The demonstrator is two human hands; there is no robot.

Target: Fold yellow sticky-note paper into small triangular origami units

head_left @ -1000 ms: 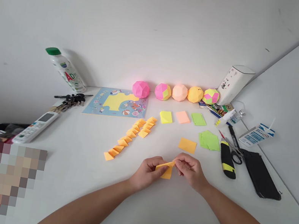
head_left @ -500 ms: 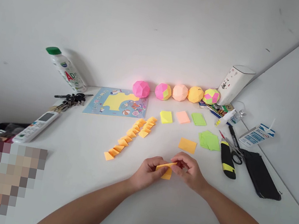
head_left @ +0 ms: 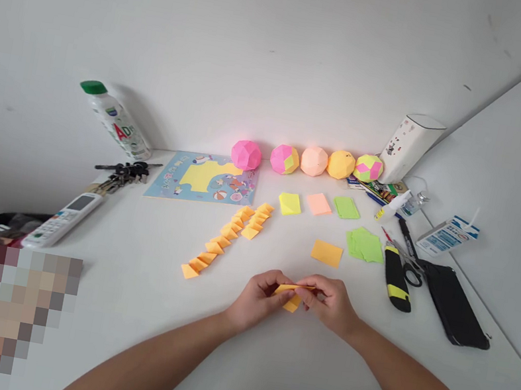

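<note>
Between my two hands is a partly folded orange paper [head_left: 292,303], held just above the near part of the white table. My left hand [head_left: 261,299] pinches its left side with thumb and fingers. On the right side, my right hand [head_left: 325,302] grips the paper's upper edge, its thumb against the near face. Fingers cover much of the sheet. Just beyond my hands lies a flat orange sheet [head_left: 327,253]. Folded orange paper pieces [head_left: 211,247] stand in two overlapping rows to the left.
Paper balls [head_left: 315,161] line the wall behind yellow, pink and green sticky-note pads [head_left: 347,207]. Loose green notes [head_left: 365,245], a box cutter [head_left: 397,278], scissors [head_left: 412,273] and a black pouch [head_left: 457,306] lie right. Left are a bottle [head_left: 119,123] and a remote control [head_left: 64,221].
My right hand has dropped slightly and its fingers now close on the paper's upper right edge. The paper has turned a little; my left hand stays nearly in place.
</note>
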